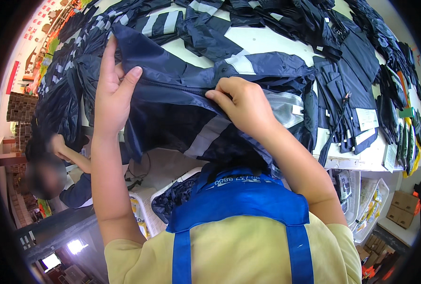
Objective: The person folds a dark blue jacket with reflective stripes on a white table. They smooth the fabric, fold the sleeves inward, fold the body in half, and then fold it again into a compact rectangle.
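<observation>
Gripping a dark navy waterproof jacket with grey reflective bands (182, 102) over the white worktable (362, 161), the left hand (110, 90) pinches its upper edge and the right hand (243, 106) clamps the zip seam. Slick fabric could slide free. Heaped navy garments (343, 52) crowd the table; a co-worker's arm (71, 156) works nearby, left.

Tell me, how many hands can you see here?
3. The left hand and right hand grip the dark blue jacket. A co-worker's hand shows at the left edge; their other hand may be hidden.
</observation>
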Available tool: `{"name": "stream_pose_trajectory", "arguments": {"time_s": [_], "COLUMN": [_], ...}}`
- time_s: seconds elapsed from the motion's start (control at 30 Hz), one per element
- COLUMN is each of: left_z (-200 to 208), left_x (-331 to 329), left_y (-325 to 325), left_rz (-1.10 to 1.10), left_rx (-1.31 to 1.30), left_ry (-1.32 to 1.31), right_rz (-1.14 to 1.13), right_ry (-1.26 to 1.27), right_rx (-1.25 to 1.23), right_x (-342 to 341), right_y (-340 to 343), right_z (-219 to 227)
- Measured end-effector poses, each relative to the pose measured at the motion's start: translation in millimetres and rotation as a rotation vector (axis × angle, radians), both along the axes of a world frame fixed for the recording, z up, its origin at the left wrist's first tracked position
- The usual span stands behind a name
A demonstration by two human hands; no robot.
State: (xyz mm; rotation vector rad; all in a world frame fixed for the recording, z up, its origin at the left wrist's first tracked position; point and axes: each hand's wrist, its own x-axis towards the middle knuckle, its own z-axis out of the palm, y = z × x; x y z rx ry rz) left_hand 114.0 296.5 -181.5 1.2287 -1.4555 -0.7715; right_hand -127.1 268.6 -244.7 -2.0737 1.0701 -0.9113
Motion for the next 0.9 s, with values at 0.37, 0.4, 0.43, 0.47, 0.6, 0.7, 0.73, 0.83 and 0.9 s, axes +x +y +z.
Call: {"name": "stream_pose_trajectory", "arguments": {"time_s": [0.37,0.4,0.43,0.47,0.6,0.7,0.73,0.83,0.9], "left_z": [-16,-21,-29,-42,-99,-192,-200,-159,-148], "left_x": [77,81,84,86,103,163,158,80,32], "left_y": [3,2,1,-1,-3,1,4,-7,-16], "left_rz": [0.425,0.450,0.435,0.418,0.260,0.256,0.172,0.315,0.132], "left_rx": [-0.040,-0.011,0.003,0.014,0.335,1.100,1.172,0.802,0.392], "left_ry": [0.110,0.100,0.098,0.094,0.129,-1.290,-1.446,-1.569,-1.198], "right_rz": [-0.350,-0.365,-0.383,-0.383,-0.401,-0.461,-0.353,-0.299,-0.310], "right_ry": [0.548,0.504,0.511,0.548,0.830,0.551,0.453,0.467,0.555], "right_rx": [0.414,0.470,0.532,0.508,0.444,0.484,0.336,0.135,0.185], "right_x": [-239,-277,-286,-289,-282,-222,-218,-224,-230], "right_y": [9,14,17,19,30,28,30,35,27], "right_z": [-85,-98,-92,-86,-83,-71,-81,-125,-139]}}
